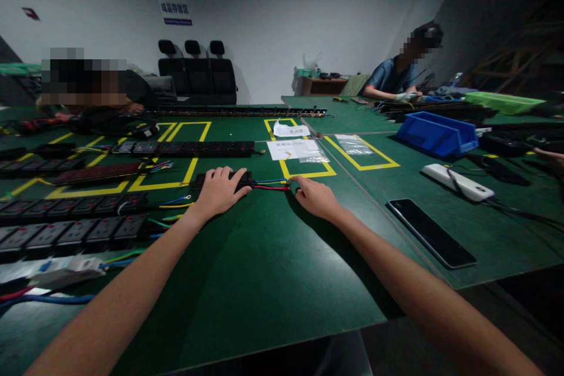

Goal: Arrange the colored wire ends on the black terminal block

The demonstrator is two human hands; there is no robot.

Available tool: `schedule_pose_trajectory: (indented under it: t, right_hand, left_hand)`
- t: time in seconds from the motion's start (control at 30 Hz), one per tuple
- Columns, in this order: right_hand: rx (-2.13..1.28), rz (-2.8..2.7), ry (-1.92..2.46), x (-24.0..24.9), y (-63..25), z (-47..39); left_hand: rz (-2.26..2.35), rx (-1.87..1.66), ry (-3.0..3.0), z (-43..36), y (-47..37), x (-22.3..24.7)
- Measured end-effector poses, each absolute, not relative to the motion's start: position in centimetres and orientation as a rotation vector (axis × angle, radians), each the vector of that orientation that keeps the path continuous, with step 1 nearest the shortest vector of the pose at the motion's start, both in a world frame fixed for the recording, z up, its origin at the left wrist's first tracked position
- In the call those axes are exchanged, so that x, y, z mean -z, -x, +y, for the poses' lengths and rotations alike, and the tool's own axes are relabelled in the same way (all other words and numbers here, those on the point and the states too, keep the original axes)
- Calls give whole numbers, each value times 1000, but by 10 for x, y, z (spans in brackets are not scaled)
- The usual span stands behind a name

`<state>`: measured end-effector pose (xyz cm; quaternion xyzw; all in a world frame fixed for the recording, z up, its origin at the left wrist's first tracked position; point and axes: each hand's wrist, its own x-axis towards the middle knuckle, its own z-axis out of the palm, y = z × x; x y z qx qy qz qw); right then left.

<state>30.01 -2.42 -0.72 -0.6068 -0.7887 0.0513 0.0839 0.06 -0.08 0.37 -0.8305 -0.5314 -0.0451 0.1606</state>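
Observation:
My left hand [222, 191] lies over a small black electrical box [247, 177], its fingers and thumb holding it down on the green table. Most of that box is hidden under the hand. Blue, yellow and red wires [269, 185] run from its right end towards my right hand [315, 195]. The right fingers are closed at the wires' far ends, where small terminals show. Left of my forearm lie several black power strips [66, 208] with loose coloured leads [176, 205].
Paper labels [291, 150] and clear bags [353, 144] lie within yellow tape frames [385, 164]. To the right are a blue bin [436, 134], a white power strip [458, 182] and a phone [429, 232]. People sit at the far left and far right.

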Motion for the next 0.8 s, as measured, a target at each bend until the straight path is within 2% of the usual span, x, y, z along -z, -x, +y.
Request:
schedule_pose_trajectory:
  t: [0.8]
  right_hand:
    - [-145,-2361,1801,9,-301,-23]
  left_hand:
    - [-1510,149,2380,1,0,-3]
